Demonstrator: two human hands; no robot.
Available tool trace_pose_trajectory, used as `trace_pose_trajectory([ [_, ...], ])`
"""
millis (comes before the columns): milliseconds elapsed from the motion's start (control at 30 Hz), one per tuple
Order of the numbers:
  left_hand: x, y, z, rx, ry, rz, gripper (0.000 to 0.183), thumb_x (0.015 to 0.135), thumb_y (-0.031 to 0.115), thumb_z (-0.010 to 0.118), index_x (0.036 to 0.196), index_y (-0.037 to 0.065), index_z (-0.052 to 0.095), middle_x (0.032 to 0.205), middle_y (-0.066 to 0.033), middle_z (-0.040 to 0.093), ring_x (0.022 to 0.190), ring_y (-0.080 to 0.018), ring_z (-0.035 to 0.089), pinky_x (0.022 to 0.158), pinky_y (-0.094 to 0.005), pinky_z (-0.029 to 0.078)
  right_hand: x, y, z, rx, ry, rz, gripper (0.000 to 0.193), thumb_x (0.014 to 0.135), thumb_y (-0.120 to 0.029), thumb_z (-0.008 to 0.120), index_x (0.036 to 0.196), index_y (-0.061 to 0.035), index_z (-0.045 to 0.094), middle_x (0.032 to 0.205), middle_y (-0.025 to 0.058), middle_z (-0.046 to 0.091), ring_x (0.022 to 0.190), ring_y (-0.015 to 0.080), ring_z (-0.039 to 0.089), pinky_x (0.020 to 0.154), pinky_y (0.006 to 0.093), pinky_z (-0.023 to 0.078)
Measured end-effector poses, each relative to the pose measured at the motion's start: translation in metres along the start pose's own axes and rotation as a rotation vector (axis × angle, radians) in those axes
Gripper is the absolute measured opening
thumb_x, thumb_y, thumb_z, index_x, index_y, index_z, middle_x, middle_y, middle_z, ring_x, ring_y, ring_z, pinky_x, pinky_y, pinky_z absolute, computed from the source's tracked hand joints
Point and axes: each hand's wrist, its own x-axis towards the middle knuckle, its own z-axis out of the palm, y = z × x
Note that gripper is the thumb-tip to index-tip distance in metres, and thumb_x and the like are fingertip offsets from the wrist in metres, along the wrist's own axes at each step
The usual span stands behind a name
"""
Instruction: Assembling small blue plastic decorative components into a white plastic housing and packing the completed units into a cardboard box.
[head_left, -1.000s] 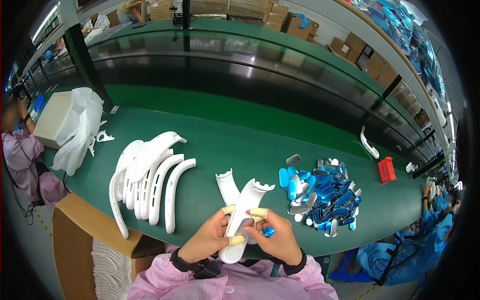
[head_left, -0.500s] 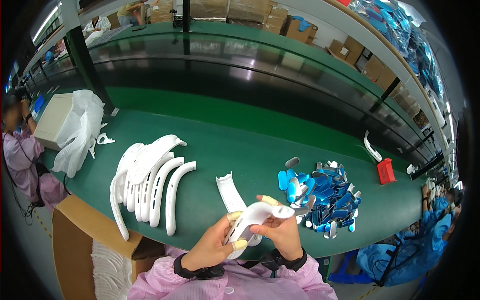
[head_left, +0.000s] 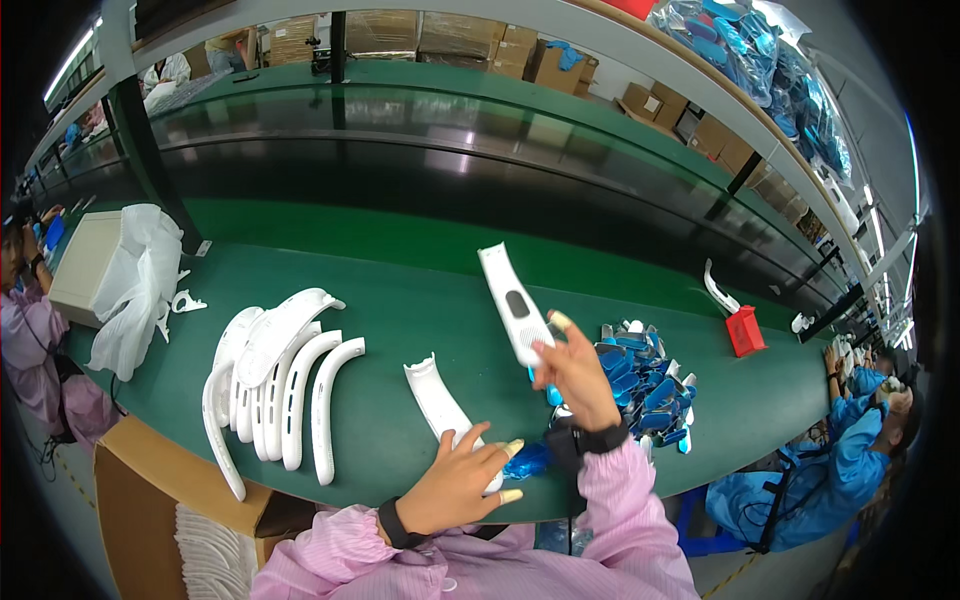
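Cardboard box (head_left: 148,478) holds white parts (head_left: 208,545); left hand (head_left: 452,490) spreads fingers over shell (head_left: 435,398); right hand (head_left: 580,378) touches casing (head_left: 499,272), grip unclear.

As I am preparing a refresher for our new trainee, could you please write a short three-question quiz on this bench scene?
1. True or false: the left hand is over the nearer half of a white part.
2. Which of these lie to the left of both hands? A) the blue pieces; B) the curved white parts; C) the red bin.
3. Which hand is closer to the white shell with a dark oval inset?

Key: 1. True. 2. B. 3. The right hand, at the shell's near end.
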Motion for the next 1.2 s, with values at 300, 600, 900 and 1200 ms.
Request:
trace_pose_trajectory([
  [300,-0.022,-0.024,-0.007,0.102,0.086,-0.175,0.049,0.081,0.022,0.066,0.125,0.007,0.053,0.111,-0.0100,0.058,0.125,-0.0375,0.041,0.096,-0.0582,0.028,0.022,0.021,-0.018,-1.699,0.172,-0.479,0.037,0.071,-0.011,0.076,0.104,-0.0004,0.063,0.123,0.0162,0.054,0.118,0.0329,0.047,0.081,0.0485,0.045],
  [600,-0.011,-0.016,-0.021,-1.225,0.297,-0.281,0.038,0.088,0.016,0.066,0.120,0.002,0.052,0.123,-0.0116,0.057,0.115,-0.0217,0.056,0.092,-0.0309,0.045,-0.041,-0.018,0.031,-0.107,-0.400,0.071,0.017,0.077,0.005,0.070,0.091,-0.0011,0.064,0.091,0.0037,0.065,0.083,0.0114,0.062,0.075,0.0249,0.049],
  [900,-0.014,-0.014,-0.025,-1.577,0.088,-0.366,0.035,0.085,0.004,0.068,0.116,0.001,0.050,0.113,-0.0113,0.063,0.106,-0.0201,0.063,0.090,-0.0292,0.049,-0.072,0.009,0.050,-0.103,-0.450,-0.057,0.018,0.078,0.005,0.068,0.096,0.0024,0.066,0.106,0.0099,0.059,0.090,0.0163,0.060,0.080,0.0289,0.047],
  [1200,-0.015,0.002,-0.012,-0.880,0.505,-0.349,0.046,0.079,0.000,0.071,0.123,-0.001,0.056,0.101,-0.0101,0.069,0.096,-0.0169,0.067,0.085,-0.0282,0.051,-0.107,0.008,0.074,-0.739,-0.055,-0.600,0.011,0.073,0.000,0.072,0.084,-0.0014,0.071,0.074,0.0066,0.063,0.070,0.0191,0.053,0.061,0.0293,0.041],
])
